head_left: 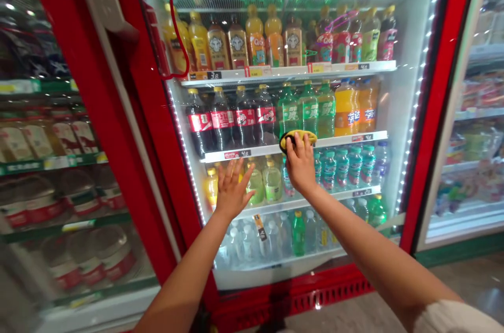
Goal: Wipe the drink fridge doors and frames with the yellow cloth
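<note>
My right hand (301, 169) holds a folded yellow and black cleaning cloth (309, 136) against the glass door of a red-framed drinks fridge, in front of the middle shelf's edge. Its fingers lie over the cloth and hide part of it. Lower and to the left, my left hand (233, 191) is open, fingers spread, flat against or just before the glass; I cannot tell if it touches. Behind the glass near it stand green-yellow bottles (272, 183). Cola bottles (244, 117) and green soda bottles (307, 110) fill the shelf above.
The fridge's red frame (437, 86) surrounds the door, with a red vent grille (307, 301) at the bottom. A red cord (177, 28) hangs at upper left. Another fridge with jars (98, 249) stands left; a lit display shelf (468, 112) stands right.
</note>
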The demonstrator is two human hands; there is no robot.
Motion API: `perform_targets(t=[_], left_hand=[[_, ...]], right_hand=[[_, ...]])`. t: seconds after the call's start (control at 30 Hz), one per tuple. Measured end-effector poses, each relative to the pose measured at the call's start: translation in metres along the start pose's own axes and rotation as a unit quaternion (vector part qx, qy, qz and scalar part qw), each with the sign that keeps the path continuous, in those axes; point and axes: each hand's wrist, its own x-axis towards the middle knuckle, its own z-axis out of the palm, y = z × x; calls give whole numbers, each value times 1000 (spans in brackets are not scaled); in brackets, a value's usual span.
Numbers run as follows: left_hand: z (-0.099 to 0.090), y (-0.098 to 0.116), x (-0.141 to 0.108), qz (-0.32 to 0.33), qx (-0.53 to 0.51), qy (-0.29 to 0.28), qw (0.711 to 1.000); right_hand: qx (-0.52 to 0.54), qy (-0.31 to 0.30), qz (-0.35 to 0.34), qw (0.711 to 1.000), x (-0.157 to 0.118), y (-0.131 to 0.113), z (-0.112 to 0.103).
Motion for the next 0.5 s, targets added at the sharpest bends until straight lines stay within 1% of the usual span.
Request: perform_targets(t=[0.07, 0.1, 0.13, 0.2, 0.23, 0.27, 0.33, 0.37, 0.4, 0.43, 0.5], left_hand=[[-2, -3, -2, -8, 0, 3, 1000], [-2, -5, -4, -8, 1, 4, 1000], [-3, -6, -6, -7, 1, 4, 1000], [-3, -11, -12, -4, 3, 3, 1000], [-3, -14, -16, -3, 4, 1, 1000], [-4, -17, -20, -3, 6, 0, 1000], [-4, -23, -27, -1, 9, -5, 1000], [-4, -26, -29, 1, 10, -7, 1000], [-4, -28, -32, 3, 10, -9, 1000], [-3, -30, -34, 4, 10, -9, 1000], [-1, -31, -36, 2, 10, -7, 1000]], right_hand=[[-3, -15, -22, 1000, 2, -31, 8], [-3, -28, -52, 998, -2, -40, 10], [-3, -44, -92, 995, -9, -45, 10], [-3, -79, -178, 981, -27, -39, 5], [-4, -90, -208, 974, -34, -31, 1], [-6, -94, -224, 970, -40, -21, -3], [-11, -77, -210, 975, -40, -6, -8], [-12, -59, -188, 980, -36, -4, -7], [-13, -40, -161, 986, -28, -7, -5], [-14, -25, -133, 991, -19, -15, -2], [-16, -12, -84, 996, -1, -42, 8]])
